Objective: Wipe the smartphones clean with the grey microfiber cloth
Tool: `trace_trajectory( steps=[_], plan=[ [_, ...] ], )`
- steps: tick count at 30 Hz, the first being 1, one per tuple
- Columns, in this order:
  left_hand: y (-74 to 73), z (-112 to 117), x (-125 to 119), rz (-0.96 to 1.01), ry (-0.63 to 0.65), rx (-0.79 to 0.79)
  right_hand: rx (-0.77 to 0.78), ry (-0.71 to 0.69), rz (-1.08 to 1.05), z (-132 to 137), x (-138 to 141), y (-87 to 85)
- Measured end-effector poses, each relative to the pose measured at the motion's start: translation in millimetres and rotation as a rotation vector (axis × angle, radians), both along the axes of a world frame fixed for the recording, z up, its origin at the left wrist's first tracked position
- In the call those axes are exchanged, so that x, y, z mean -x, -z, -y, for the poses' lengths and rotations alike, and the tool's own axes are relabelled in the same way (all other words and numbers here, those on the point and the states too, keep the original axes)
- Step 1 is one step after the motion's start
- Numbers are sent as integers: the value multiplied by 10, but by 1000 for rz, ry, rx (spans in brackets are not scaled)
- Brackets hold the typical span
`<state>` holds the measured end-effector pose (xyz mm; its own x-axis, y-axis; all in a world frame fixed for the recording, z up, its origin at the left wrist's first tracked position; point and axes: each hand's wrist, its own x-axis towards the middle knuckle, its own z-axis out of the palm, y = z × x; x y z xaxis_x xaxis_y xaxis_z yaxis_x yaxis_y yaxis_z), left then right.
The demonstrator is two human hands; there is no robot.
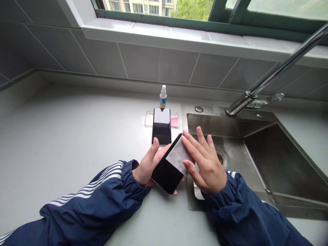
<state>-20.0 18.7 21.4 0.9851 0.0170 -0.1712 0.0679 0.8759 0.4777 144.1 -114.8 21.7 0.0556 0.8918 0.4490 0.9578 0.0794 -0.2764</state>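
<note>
phone (166, 177) is cradled just left of the sink (282, 171) in the left hand (148, 164), thumb apart and fingers beneath, and is best wiped with the grey cloth (176, 155) kept flat and pressed evenly by the right hand (206, 164), whose fingers are spread.

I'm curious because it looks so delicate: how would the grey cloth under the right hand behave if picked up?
The cloth is probably floppy: it lies flat along the held phone. It looks thin, so it should feel light. With no rigid part visible, it seems unlikely to break if dropped.
</note>
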Motion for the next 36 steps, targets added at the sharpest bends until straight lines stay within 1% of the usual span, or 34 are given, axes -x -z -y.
trace_trajectory(
  steps=[4,8,17,19,22,25,32,36],
  plan=[
    [-21,20,-3,-29,-14,-58,22,29,53,-4,3,4],
    [-45,22,-7,-45,-6,-69,55,42,72,-6,31,14],
    [-47,39,-12,-71,-8,-45,102,-20,75,4,146,-13],
    [-28,50,-22,-80,-33,-36,108,-43,86,7,195,-21],
    [-3,68,-41,-74,-110,-26,126,-69,98,16,259,-18],
    [6,77,-48,-71,-148,-3,127,-88,100,25,307,7],
    [23,54,-15,-122,-152,114,94,-196,59,36,455,89],
    [-15,39,-24,-176,-192,173,100,-212,54,47,534,91]
  ],
)
